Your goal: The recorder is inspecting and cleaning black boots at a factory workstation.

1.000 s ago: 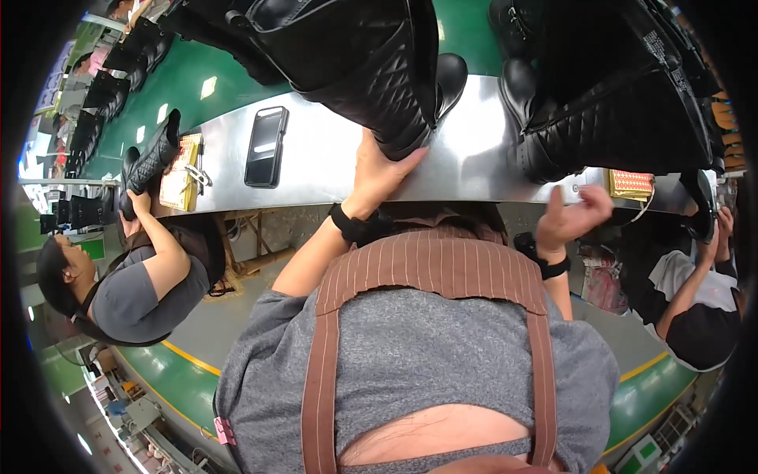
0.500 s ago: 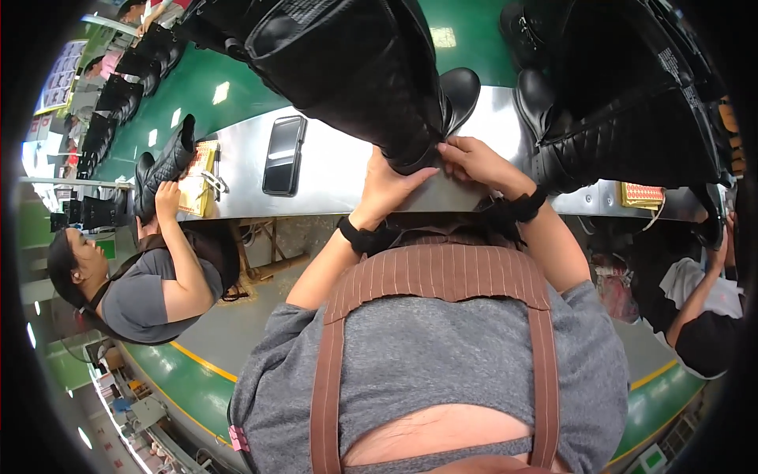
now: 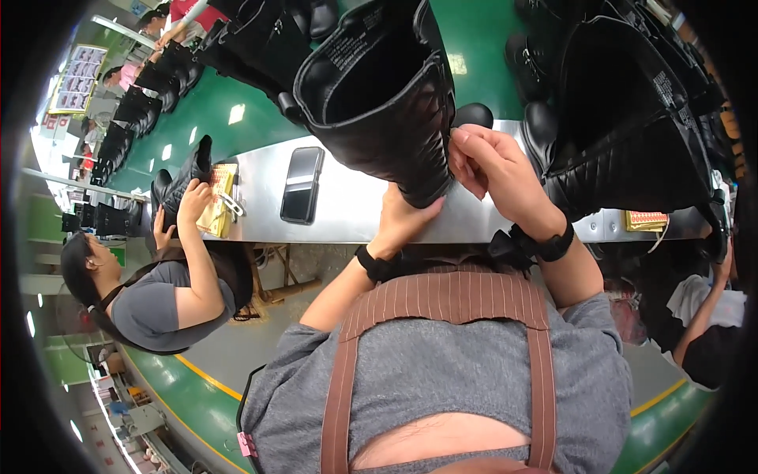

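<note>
Examined both hands at the bench (image 3: 260, 189). Found the left hand (image 3: 404, 217) gripping the tall black boot (image 3: 379, 146) low on the shaft, thumb along the near side; could not see the remaining fingers behind the leather. Found the right hand (image 3: 501, 170) closed in a pinch at the right edge of the same boot, thumb and forefinger together, above and to the right of the left hand; could not tell the exact part between the fingertips. Recorded the boot standing between the hands, directly above the left one, shaft tilted leftward, wide top open.

Noted a rounded black toe (image 3: 474, 116) just beyond the right hand; could not tell to which boot belonging. Observed a second tall boot (image 3: 608, 183) to the right of the right hand, shaft leaning away from it. Located a phone (image 3: 302, 186) lying flat to the left of the left hand, apart from it, and a yellow pad (image 3: 217, 213) farther left. Saw a yellow and red packet (image 3: 646, 220) well to the right of the right hand. Noted, far left of the left hand, a co-worker (image 3: 166, 308) handling a small-looking black boot (image 3: 193, 166).
</note>
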{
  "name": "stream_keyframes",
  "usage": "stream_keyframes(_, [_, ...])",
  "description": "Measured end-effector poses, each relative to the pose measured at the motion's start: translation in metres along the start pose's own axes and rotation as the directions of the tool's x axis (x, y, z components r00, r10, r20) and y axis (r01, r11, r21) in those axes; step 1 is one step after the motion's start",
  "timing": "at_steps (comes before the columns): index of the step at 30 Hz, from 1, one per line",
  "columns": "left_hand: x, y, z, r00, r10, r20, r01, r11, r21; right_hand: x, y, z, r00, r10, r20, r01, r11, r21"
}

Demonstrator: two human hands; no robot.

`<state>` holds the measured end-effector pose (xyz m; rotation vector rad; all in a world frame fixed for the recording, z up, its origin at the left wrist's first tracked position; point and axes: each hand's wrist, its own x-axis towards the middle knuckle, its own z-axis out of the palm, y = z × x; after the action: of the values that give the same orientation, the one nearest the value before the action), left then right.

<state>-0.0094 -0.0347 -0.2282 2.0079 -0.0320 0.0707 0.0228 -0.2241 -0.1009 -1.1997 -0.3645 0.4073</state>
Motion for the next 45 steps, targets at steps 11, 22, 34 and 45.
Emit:
stream_keyframes(11, [0.000, -0.003, 0.001, 0.998, 0.027, 0.055, -0.022, 0.996, -0.084, 0.006, -0.059, 0.017, 0.997, -0.080, 0.002, 0.079, 0.992, -0.100])
stream_keyframes(22, [-0.005, 0.069, -0.035, 0.796, 0.575, -0.190, -0.538, 0.816, 0.213, 0.019, -0.056, 0.006, 0.977, -0.171, 0.129, 0.199, 0.949, -0.246])
stream_keyframes(34, [0.033, 0.224, -0.074, 0.640, 0.768, 0.008, -0.557, 0.457, 0.693, 0.019, -0.028, 0.004, 0.955, -0.287, 0.074, 0.295, 0.894, -0.339])
stream_keyframes(45, [0.008, 0.073, -0.049, 0.904, 0.395, -0.164, -0.392, 0.918, 0.054, 0.004, -0.047, -0.005, 0.977, -0.195, 0.087, 0.206, 0.966, -0.153])
